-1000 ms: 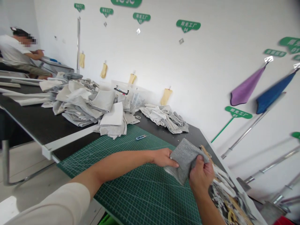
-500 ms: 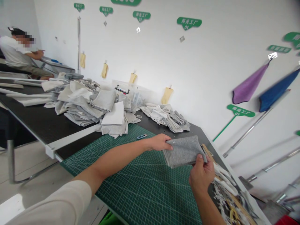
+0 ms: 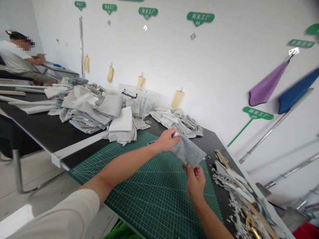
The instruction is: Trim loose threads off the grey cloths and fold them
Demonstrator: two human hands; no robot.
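Note:
A folded grey cloth (image 3: 188,151) is held up over the green cutting mat (image 3: 159,192), tilted down to the right. At its upper left corner, my left hand (image 3: 167,140) grips it between thumb and fingers. My right hand (image 3: 195,181) pinches its lower edge. A small blue tool (image 3: 151,143) lies on the mat, partly hidden behind my left forearm. Behind the mat, a large pile of grey and white cloths (image 3: 87,108) rests on the black table, with a white piece (image 3: 121,119) on top.
A smaller cloth pile (image 3: 174,120) and a clear plastic box (image 3: 147,99) stand near the wall. Scraps, wooden strips and gold-handled scissors (image 3: 251,225) line the table's right side. A person (image 3: 18,58) sits far left.
The grey cloth has turned, its left end raised and its right end lowered. My left hand has moved up, and my right hand has shifted left along the lower edge.

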